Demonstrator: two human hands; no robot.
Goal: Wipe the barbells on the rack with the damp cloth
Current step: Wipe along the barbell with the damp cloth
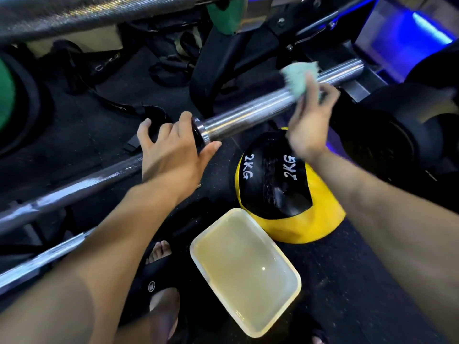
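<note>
A steel barbell (250, 112) runs from lower left to upper right across the middle of the view. My left hand (171, 150) grips it at the collar where the thin shaft meets the thick sleeve. My right hand (310, 120), blurred by motion, holds a pale green cloth (299, 76) against the sleeve near its far end. A second barbell (74, 16) crosses the top left, and another bar (37, 264) lies lower left.
A plastic tub of yellowish water (244, 269) sits on the black floor below the bar. Beside it lies a yellow and black 2KG ball (278, 184). Black weight plates (409, 125) stand at right, green ones (7, 95) at left. My sandalled foot (159, 254) is near the tub.
</note>
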